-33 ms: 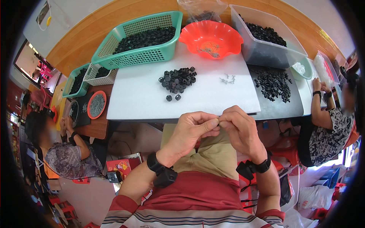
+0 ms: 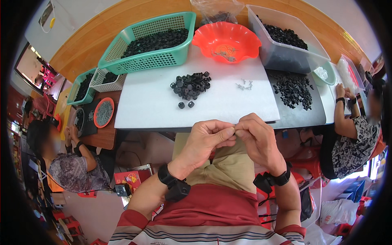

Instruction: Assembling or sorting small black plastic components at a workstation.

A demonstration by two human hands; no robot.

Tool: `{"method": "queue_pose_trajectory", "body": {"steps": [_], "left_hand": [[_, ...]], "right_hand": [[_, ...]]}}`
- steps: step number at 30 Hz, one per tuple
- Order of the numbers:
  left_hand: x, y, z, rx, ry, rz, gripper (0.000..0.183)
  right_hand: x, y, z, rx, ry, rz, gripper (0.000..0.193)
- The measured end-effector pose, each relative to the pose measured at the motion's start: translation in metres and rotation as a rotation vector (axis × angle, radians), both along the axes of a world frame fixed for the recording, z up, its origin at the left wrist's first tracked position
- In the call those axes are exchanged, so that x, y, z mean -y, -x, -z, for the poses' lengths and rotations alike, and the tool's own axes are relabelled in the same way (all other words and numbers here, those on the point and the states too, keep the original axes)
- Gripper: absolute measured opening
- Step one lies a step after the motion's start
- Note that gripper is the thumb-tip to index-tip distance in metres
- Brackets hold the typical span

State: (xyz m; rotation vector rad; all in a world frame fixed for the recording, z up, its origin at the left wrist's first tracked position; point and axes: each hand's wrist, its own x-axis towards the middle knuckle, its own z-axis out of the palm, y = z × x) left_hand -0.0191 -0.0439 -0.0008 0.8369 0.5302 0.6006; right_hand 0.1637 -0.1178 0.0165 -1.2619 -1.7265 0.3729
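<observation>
My left hand (image 2: 214, 138) and my right hand (image 2: 258, 136) meet fingertip to fingertip over my lap, just in front of the table's edge. Both are closed in a pinch, and whatever lies between the fingertips is hidden or too small to name. Beyond them, on the white foam sheet (image 2: 143, 96), lies a heap of small black knob-like parts (image 2: 192, 85), with two lying apart on its near side. Several small grey metal pieces (image 2: 245, 85) are scattered to the right of the heap.
Along the back stand a green basket (image 2: 161, 60) of black parts, a red scalloped bowl (image 2: 226, 34) and a clear bin (image 2: 286, 61). More black parts (image 2: 293, 92) cover a dark mat at right. One person (image 2: 77, 163) sits at left, another (image 2: 351, 139) at right.
</observation>
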Motion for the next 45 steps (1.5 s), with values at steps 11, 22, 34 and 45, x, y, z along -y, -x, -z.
{"method": "queue_pose_trajectory", "body": {"steps": [11,22,34,45], "left_hand": [[0.0,-0.001,0.008,0.028,0.038,-0.065,0.017],[0.004,-0.004,0.006,-0.001,0.098,-0.078,0.015],[0.004,-0.005,0.003,0.072,0.12,-0.043,0.022],[0.002,-0.004,0.0,0.057,0.12,-0.053,0.024]], "right_hand": [[0.002,0.011,0.012,-0.109,0.04,0.093,0.012],[0.003,0.013,0.025,-0.086,-0.077,0.126,0.024],[0.002,0.016,0.021,-0.056,-0.018,0.107,0.038],[-0.001,0.017,0.018,0.022,0.018,0.084,0.04]]}}
